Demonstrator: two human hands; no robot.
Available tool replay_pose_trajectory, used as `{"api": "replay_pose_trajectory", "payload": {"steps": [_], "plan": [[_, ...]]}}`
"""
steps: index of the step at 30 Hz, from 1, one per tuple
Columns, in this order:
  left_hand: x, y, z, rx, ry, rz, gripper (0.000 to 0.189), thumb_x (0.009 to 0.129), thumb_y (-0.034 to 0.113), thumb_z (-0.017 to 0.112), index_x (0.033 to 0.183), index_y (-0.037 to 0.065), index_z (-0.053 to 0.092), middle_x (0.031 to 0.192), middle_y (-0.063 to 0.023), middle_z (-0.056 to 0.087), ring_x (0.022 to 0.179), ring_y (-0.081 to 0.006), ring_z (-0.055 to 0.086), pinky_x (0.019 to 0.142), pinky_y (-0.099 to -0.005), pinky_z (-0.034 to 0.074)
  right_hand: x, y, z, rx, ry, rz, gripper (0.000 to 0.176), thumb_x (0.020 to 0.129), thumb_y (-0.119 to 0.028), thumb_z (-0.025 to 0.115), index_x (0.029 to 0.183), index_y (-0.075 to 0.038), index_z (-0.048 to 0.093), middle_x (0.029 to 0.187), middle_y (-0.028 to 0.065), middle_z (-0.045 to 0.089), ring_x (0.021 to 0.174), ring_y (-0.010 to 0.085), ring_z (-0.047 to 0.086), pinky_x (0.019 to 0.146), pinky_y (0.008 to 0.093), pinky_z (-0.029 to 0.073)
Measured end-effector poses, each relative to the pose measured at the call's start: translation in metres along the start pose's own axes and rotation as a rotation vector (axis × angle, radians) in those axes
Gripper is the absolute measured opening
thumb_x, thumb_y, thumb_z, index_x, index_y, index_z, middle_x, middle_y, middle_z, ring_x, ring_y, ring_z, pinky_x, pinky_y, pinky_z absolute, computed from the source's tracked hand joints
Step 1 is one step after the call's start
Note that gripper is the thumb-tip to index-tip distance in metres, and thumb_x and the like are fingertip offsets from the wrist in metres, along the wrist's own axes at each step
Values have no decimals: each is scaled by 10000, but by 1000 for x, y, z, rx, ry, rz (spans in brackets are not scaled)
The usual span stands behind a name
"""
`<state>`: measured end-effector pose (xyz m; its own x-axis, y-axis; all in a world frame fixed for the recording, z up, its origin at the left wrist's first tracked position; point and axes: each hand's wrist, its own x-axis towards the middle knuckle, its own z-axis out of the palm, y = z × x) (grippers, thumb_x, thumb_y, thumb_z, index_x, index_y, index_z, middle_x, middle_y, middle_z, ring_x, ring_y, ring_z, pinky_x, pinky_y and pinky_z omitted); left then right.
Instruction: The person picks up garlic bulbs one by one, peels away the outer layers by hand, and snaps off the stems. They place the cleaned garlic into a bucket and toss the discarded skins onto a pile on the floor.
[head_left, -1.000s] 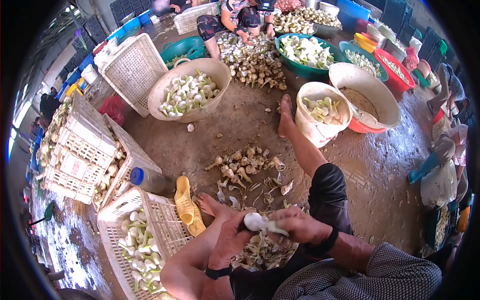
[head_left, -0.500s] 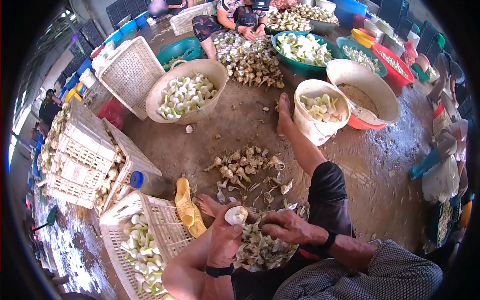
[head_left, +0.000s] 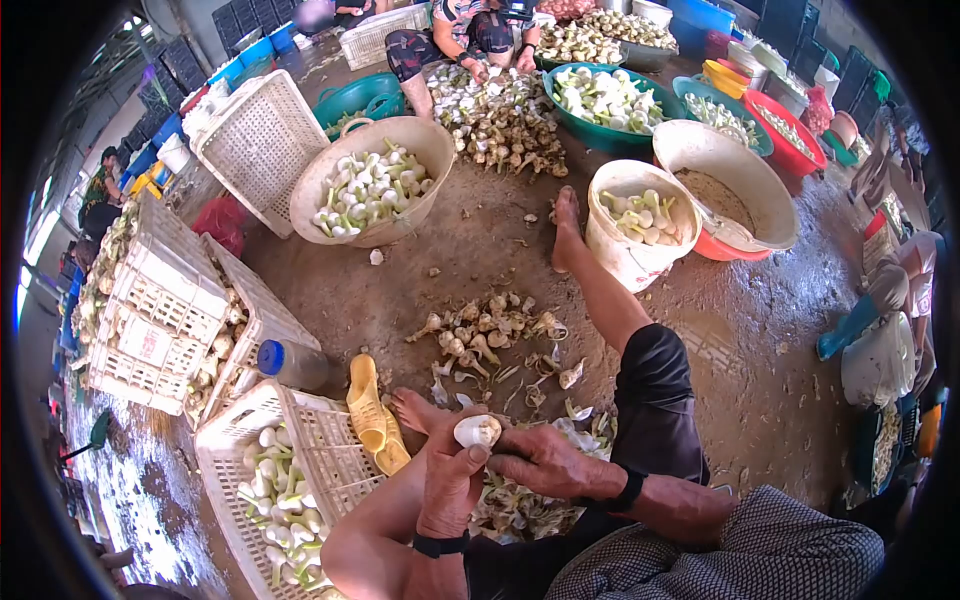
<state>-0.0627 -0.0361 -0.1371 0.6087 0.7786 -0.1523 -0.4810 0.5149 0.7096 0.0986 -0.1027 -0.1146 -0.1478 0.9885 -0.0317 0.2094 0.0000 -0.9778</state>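
My left hand [head_left: 452, 478] is wrapped round a white garlic bulb [head_left: 476, 431], its root end facing right. Fingers curled, my right hand [head_left: 553, 461] is right beside the bulb; whatever it grips is hidden. Below both hands lies a heap of garlic peelings [head_left: 525, 508]. Unpeeled garlic bulbs [head_left: 480, 335] are piled on the floor ahead of my hands. At the lower left, a white crate [head_left: 232, 455] holds peeled bulbs with green stems.
A yellow sandal [head_left: 368, 405] and a blue-lidded jar [head_left: 292, 364] stand by the crate. Further off are a beige basin [head_left: 380, 238], a white bucket [head_left: 625, 258] and stacked crates [head_left: 160, 330]. A co-worker [head_left: 470, 35] sits by another garlic pile.
My right hand has moved left, up against the bulb. The bulb in my left hand has shifted slightly right. The co-worker's hands have moved apart.
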Motion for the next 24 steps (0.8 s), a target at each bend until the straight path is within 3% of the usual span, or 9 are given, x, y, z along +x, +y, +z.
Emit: {"api": "replay_pose_trajectory", "payload": {"steps": [9, 11, 12, 16, 17, 19, 20, 21, 24], "plan": [[-6, 2, -4, 40, -3, -58, 523, 826, 224, 777, 1223, -45, 568, 1122, -106, 650, 1027, -183, 616, 937, -315, 483, -7, -11, -16, 171, 11, 40, 234, 956, -176, 534, 1032, 21, 634, 709, 60, 613, 624, 123, 559, 571, 310, 457], [-8, 5, -2, 30, -12, -85, 512, 837, 234, 766, 1216, -52, 573, 1118, -108, 650, 1028, -185, 615, 939, -316, 482, -8, -2, -24, 332, -32, 157, 210, 947, -176, 538, 988, -7, 654, 734, 63, 629, 603, 102, 546, 541, 269, 427], [-9, 8, 1, 25, -39, -89, 517, 842, 250, 762, 1213, -58, 575, 1115, -113, 649, 1029, -191, 614, 939, -324, 482, -9, -11, -27, 622, 14, 266, 171, 935, -178, 562, 908, -37, 654, 720, 43, 629, 576, 79, 531, 514, 236, 404], [-8, 11, -4, -15, -208, -80, 562, 820, 268, 769, 1225, -65, 567, 1135, -142, 639, 1039, -207, 609, 965, -346, 470, -4, 6, -43, 1278, 97, 179, 173, 937, -193, 568, 949, -36, 639, 776, 53, 633, 550, 124, 555, 493, 258, 425], [-7, 11, -1, -52, -282, -74, 562, 811, 249, 770, 1230, -65, 565, 1147, -145, 636, 1049, -208, 605, 976, -348, 464, -5, 11, -46, 1277, 99, 177, 173, 937, -193, 568, 949, -36, 639, 776, 53, 633, 550, 124, 555, 493, 258, 425], [-8, 14, 3, -40, -245, -79, 558, 791, 187, 767, 1245, -59, 557, 1166, -141, 627, 1063, -209, 600, 985, -344, 459, -6, 18, -52, 402, -91, 323, 216, 923, -210, 563, 1016, -23, 619, 759, 112, 620, 577, 213, 596, 536, 340, 480], [-9, 15, 5, -27, -200, -84, 564, 770, 125, 763, 1261, -53, 550, 1186, -136, 619, 1077, -209, 594, 994, -341, 454, -7, 38, -46, -139, -250, -49, 237, 918, -216, 566, 1013, -4, 612, 719, 164, 613, 647, 306, 637, 611, 427, 512], [-9, 16, 6, -26, -199, -85, 564, 770, 125, 763, 1261, -53, 550, 1186, -136, 619, 1077, -209, 594, 994, -341, 454, -15, 39, -39, -665, -362, -81, 234, 927, -203, 567, 1009, 9, 624, 758, 208, 630, 717, 373, 644, 669, 472, 514], [-6, 17, 6, -10, -209, -44, 690, 689, -39, 737, 1336, -12, 499, 1254, -129, 585, 1127, -221, 584, 1009, -344, 451, -17, 42, -41, -820, -441, 97, 251, 933, -225, 572, 1006, 7, 633, 801, 221, 646, 723, 393, 643, 654, 463, 512]]}}
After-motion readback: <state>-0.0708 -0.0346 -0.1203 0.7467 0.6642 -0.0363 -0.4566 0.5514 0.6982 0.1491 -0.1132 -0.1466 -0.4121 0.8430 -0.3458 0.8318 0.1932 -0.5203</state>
